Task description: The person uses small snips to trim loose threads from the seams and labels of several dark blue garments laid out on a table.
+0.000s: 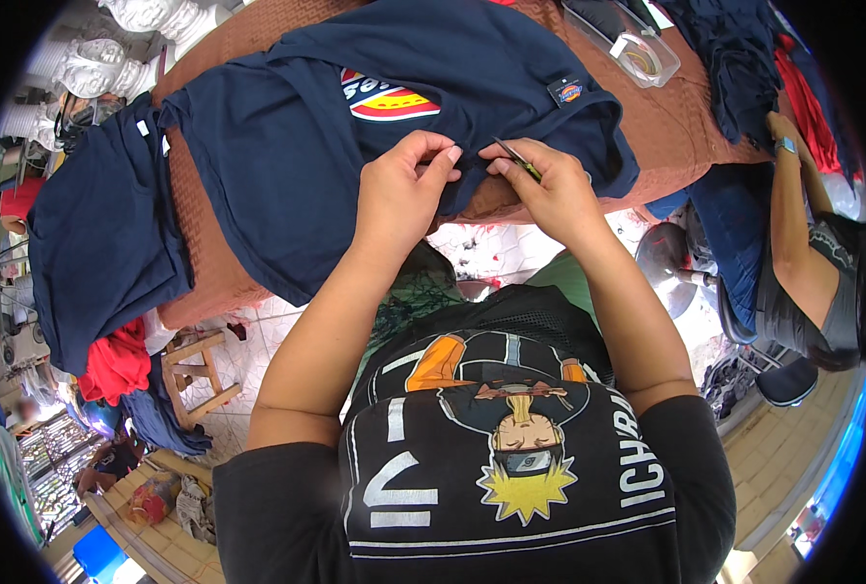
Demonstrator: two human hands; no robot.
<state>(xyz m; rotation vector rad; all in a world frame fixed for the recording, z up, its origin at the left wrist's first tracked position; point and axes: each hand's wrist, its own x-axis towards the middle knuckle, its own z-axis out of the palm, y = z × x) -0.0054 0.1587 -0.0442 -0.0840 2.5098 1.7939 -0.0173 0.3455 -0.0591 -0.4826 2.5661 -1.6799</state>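
A navy T-shirt (287, 127) with a red, yellow and white chest print is spread before me, its near edge hanging toward my lap. My left hand (406, 185) is closed in a pinch at this edge, with dark cloth at the fingertips. Between the thumb and fingers of my right hand (555, 190) is a pair of small thread snips (521, 162), with dark blades and a yellow-green part, pointing up and left. The blades' tips are close to the cloth, apart from my left fingers. A dark hang tag (566, 91) lies on the shirt to the right.
A brown textured cloth (209, 209) covers the table. Another navy garment (107, 224) drapes over its left end. A clear plastic box (637, 54) with a tape roll stands at the back right. Beyond it, a co-worker's arm (793, 204) reaches to dark clothes. A wooden stool (199, 375) stands lower left.
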